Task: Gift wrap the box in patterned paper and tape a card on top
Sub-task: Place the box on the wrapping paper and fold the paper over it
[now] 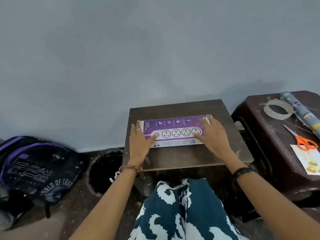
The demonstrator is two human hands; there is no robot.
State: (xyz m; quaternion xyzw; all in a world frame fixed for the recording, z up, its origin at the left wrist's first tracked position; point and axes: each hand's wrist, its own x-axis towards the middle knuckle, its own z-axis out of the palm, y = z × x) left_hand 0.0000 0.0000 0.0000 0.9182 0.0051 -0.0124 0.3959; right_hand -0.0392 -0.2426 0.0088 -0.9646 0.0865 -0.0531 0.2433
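Head view: dark table, grey wall

One box lies on the near desk, with two hands on it: the left hand and the right hand. The box print shows four sockets. The right desk carries one tape roll, one paper roll, one pair of scissors and one card. On the floor at left: one backpack and one bin.
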